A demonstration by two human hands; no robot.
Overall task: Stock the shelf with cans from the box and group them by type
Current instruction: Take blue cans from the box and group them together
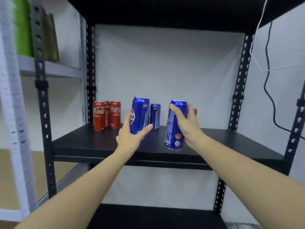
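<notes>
My left hand (130, 136) holds a tall blue Pepsi can (140, 116) from below and the side, over the middle of the black shelf (99, 142). My right hand (186, 124) grips a second blue Pepsi can (173, 134), tilted a little and held above the shelf near its front. A third Pepsi can (155, 116) stands upright at the back between them. Three red Coca-Cola cans (105, 115) stand grouped at the back left. A bit of another red can (195, 111) shows behind my right hand.
Black perforated uprights (43, 113) (239, 90) frame the rack, with a lower shelf (156, 217) below. A grey rack at left carries green and olive items (23, 27). Cables (269, 90) hang at right. The box is out of view.
</notes>
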